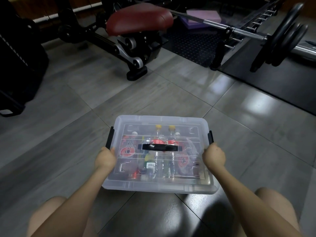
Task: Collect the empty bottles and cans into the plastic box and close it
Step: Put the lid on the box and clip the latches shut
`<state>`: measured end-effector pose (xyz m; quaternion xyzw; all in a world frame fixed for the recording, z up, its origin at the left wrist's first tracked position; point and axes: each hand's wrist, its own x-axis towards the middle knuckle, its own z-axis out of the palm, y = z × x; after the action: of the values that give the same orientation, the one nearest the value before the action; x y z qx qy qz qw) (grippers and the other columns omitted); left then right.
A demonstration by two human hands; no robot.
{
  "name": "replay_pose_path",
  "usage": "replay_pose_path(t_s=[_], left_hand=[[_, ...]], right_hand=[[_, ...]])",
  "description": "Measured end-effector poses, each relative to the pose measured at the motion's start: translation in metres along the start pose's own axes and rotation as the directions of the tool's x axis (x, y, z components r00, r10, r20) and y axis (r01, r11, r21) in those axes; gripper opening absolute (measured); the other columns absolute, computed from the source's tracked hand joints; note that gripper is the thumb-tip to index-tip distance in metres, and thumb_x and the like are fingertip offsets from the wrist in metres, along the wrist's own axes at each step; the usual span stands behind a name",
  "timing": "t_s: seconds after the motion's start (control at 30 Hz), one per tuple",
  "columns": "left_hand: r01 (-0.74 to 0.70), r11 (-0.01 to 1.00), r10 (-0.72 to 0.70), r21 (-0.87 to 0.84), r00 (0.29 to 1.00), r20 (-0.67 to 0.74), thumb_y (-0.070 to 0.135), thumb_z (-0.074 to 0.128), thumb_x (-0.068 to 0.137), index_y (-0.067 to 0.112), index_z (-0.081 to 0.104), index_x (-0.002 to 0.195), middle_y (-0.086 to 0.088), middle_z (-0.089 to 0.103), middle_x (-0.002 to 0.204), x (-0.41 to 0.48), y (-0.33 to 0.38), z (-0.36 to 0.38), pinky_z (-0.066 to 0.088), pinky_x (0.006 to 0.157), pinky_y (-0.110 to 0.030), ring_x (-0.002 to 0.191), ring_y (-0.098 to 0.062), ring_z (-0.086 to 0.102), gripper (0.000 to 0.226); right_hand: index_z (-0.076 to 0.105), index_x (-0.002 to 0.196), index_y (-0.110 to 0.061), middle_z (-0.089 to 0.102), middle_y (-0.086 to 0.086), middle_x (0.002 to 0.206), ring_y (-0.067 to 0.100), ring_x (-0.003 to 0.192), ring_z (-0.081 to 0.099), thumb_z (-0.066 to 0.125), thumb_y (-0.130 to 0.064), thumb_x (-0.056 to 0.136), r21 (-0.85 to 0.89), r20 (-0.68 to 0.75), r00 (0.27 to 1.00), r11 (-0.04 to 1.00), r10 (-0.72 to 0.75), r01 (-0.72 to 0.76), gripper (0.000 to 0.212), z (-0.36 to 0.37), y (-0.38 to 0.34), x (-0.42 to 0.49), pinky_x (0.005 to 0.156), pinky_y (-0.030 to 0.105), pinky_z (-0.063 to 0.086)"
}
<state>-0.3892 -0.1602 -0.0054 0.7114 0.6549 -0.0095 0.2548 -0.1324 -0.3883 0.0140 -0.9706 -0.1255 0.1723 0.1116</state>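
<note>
A clear plastic box (196, 186) sits on the grey tile floor in front of me with its clear lid (201, 124) on top. Through the lid I see several bottles (160, 137) with yellow and white caps and red labels, plus a can (136, 174). A black handle (161, 147) lies flat in the lid's middle. My left hand (105, 159) is curled on the box's left edge just below the black left latch (110, 138). My right hand (213, 155) is curled on the right edge just below the black right latch (210, 136).
A black exercise machine with a dark red seat (139, 17) stands beyond the box, its foot (136, 73) on the tiles. A barbell with black plates (287, 35) rests on a rack at the right over a black mat (273, 79). My bare knees frame the near floor.
</note>
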Motion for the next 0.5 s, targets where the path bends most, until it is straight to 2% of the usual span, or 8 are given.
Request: replay_pose_path(t_s=[0.1, 0.17, 0.2, 0.27, 0.33, 0.37, 0.4, 0.5], left_hand=[[-0.199, 0.949, 0.232, 0.246, 0.966, -0.115, 0.027, 0.040, 0.095, -0.003, 0.040, 0.130, -0.031, 0.051, 0.127, -0.008, 0.004, -0.001, 0.038, 0.099, -0.052, 0.118, -0.045, 0.048, 0.047], [-0.414, 0.840, 0.476, 0.351, 0.873, -0.109, 0.038, 0.038, 0.093, 0.007, 0.040, 0.138, -0.024, 0.047, 0.138, -0.021, 0.013, 0.001, 0.028, 0.110, -0.055, 0.130, -0.043, 0.041, 0.054], [-0.514, 0.766, 0.573, 0.386, 0.818, -0.047, 0.046, 0.030, 0.092, 0.015, 0.037, 0.141, -0.018, 0.042, 0.145, -0.028, 0.018, 0.004, 0.021, 0.114, -0.054, 0.136, -0.039, 0.036, 0.058], [-0.676, 0.599, 0.696, 0.429, 0.704, 0.139, 0.059, 0.013, 0.090, 0.033, 0.017, 0.146, -0.007, 0.015, 0.156, -0.042, 0.030, 0.014, 0.002, 0.119, -0.051, 0.146, -0.033, 0.012, 0.062], [-0.749, 0.476, 0.732, 0.461, 0.628, 0.264, 0.069, 0.001, 0.085, 0.044, -0.004, 0.141, -0.001, -0.010, 0.155, -0.047, 0.036, 0.026, -0.014, 0.114, -0.051, 0.146, -0.031, -0.012, 0.062], [-0.754, 0.455, 0.726, 0.473, 0.622, 0.293, 0.072, -0.004, 0.081, 0.046, -0.007, 0.139, -0.002, -0.016, 0.155, -0.046, 0.035, 0.031, -0.016, 0.111, -0.051, 0.144, -0.032, -0.017, 0.064], [-0.750, 0.447, 0.724, 0.487, 0.624, 0.295, 0.073, -0.005, 0.080, 0.047, -0.006, 0.139, -0.003, -0.014, 0.156, -0.044, 0.034, 0.036, -0.015, 0.110, -0.052, 0.144, -0.034, -0.016, 0.065], [-0.730, 0.447, 0.743, 0.517, 0.625, 0.240, 0.069, 0.004, 0.088, 0.044, 0.014, 0.142, -0.007, 0.014, 0.158, -0.039, 0.028, 0.045, 0.006, 0.111, -0.053, 0.144, -0.037, 0.010, 0.060]], right_hand=[[0.017, 0.145, -0.006, 0.030, 0.024, 0.148, 0.041, 0.132, 0.035, 0.037, -0.018, 0.096, -0.215, -0.007, 0.994, 0.971, -0.111, 0.107, 0.054, 0.007, 0.004, -0.009, 0.109, 0.048, 0.028], [0.029, 0.143, -0.014, 0.036, 0.026, 0.145, 0.044, 0.132, 0.036, 0.033, -0.032, 0.095, -0.275, -0.092, 0.942, 0.917, -0.324, 0.288, 0.051, 0.018, 0.007, -0.022, 0.112, 0.054, 0.020], [0.039, 0.138, -0.015, 0.045, 0.027, 0.138, 0.045, 0.126, 0.044, 0.027, -0.039, 0.095, -0.262, -0.096, 0.906, 0.888, -0.413, 0.378, 0.051, 0.024, 0.007, -0.030, 0.110, 0.056, 0.022], [0.046, 0.133, -0.021, 0.052, 0.025, 0.133, 0.044, 0.122, 0.050, 0.017, -0.048, 0.094, -0.275, -0.007, 0.851, 0.819, -0.525, 0.504, 0.056, 0.034, 0.009, -0.043, 0.108, 0.055, 0.017], [0.039, 0.137, -0.028, 0.046, 0.020, 0.140, 0.042, 0.129, 0.043, 0.014, -0.054, 0.093, -0.325, 0.081, 0.820, 0.762, -0.567, 0.560, 0.057, 0.041, 0.012, -0.047, 0.109, 0.054, 0.009], [0.034, 0.139, -0.031, 0.041, 0.018, 0.144, 0.041, 0.133, 0.038, 0.012, -0.057, 0.092, -0.336, 0.108, 0.813, 0.749, -0.572, 0.571, 0.058, 0.041, 0.013, -0.046, 0.110, 0.054, 0.007], [0.029, 0.141, -0.032, 0.036, 0.017, 0.147, 0.040, 0.136, 0.033, 0.010, -0.058, 0.092, -0.343, 0.114, 0.808, 0.740, -0.578, 0.578, 0.059, 0.042, 0.014, -0.045, 0.111, 0.054, 0.006], [0.019, 0.144, -0.036, 0.022, 0.013, 0.152, 0.038, 0.141, 0.019, 0.011, -0.060, 0.092, -0.348, 0.086, 0.801, 0.735, -0.593, 0.582, 0.058, 0.043, 0.015, -0.042, 0.112, 0.053, 0.003]])
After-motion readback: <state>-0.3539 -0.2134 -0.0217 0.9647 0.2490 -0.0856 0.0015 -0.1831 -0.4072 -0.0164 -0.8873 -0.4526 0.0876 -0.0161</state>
